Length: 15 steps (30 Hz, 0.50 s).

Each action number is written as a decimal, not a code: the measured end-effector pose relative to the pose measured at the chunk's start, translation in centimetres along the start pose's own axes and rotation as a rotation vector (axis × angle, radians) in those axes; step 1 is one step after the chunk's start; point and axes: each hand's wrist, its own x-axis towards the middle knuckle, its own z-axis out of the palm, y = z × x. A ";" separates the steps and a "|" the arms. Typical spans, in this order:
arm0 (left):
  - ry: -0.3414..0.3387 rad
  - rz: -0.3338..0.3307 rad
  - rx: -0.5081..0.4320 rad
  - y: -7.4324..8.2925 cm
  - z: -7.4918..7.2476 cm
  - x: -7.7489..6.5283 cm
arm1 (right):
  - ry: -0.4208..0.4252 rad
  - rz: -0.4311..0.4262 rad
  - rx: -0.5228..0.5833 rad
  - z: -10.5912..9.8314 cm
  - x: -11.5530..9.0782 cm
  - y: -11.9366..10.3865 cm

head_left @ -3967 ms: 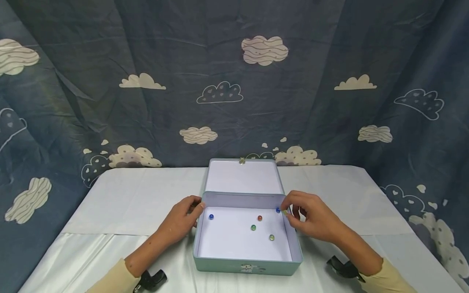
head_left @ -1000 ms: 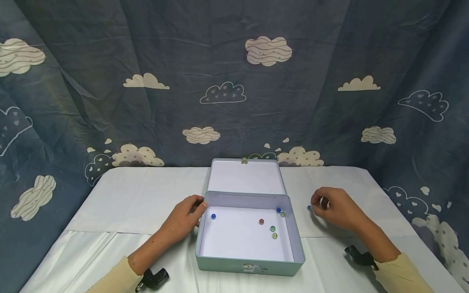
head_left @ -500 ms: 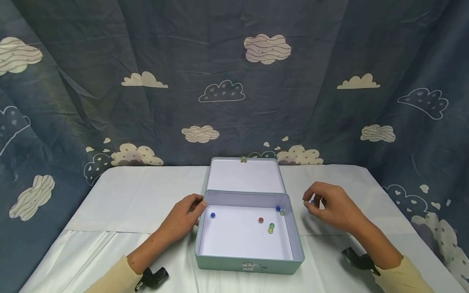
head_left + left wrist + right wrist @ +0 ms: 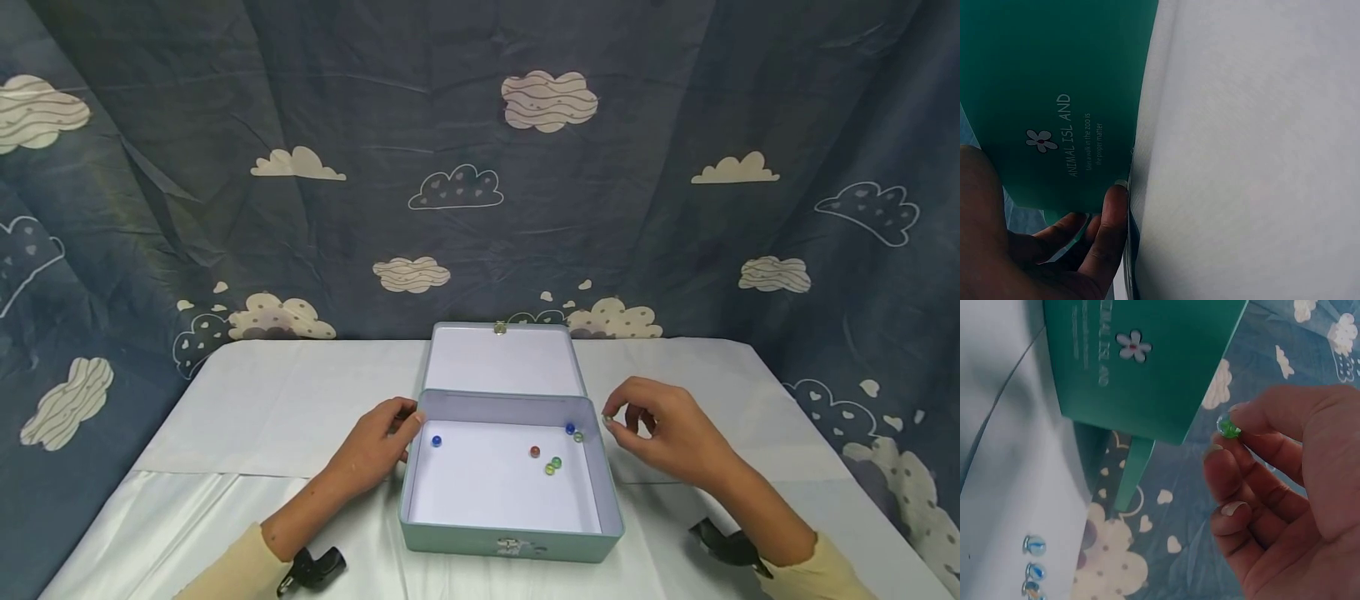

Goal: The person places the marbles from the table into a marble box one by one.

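An open green tin box (image 4: 450, 542) with a pale inside lies between the hands. My left hand (image 4: 375, 446) grips its left wall, thumb at the rim and fingers against the outside. Just right of the box, my right hand (image 4: 671, 425) pinches a clear marble with green inside (image 4: 1229, 427) between thumb and index finger. Inside the box, a blue marble (image 4: 437, 441) lies at the left and a red marble (image 4: 535, 452) near the middle. A green marble (image 4: 557, 462) and a yellow-green marble (image 4: 550, 469) touch. Another blue marble (image 4: 570, 428) sits beside a pale green marble (image 4: 578, 437).
The box lid (image 4: 502, 360) stands raised at the back. Several clear marbles with coloured swirls (image 4: 1035, 571) lie on the white cloth in the right wrist view. A dark cloud-print curtain (image 4: 465, 100) hangs behind the table.
My right hand left a pale green marble in the box, reached right to the cloth, and has come back left with another marble. The green and yellow-green marbles rolled together. My left hand stays.
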 end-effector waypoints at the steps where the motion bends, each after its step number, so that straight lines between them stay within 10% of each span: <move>1: 0.000 -0.001 0.000 0.0 0.0 0.0 | -0.001 -0.003 0.006 0.1 0.0 -0.2; 15: -0.002 -0.004 -0.001 0.0 0.0 0.0 | -0.106 0.062 0.078 1.8 0.0 -1.9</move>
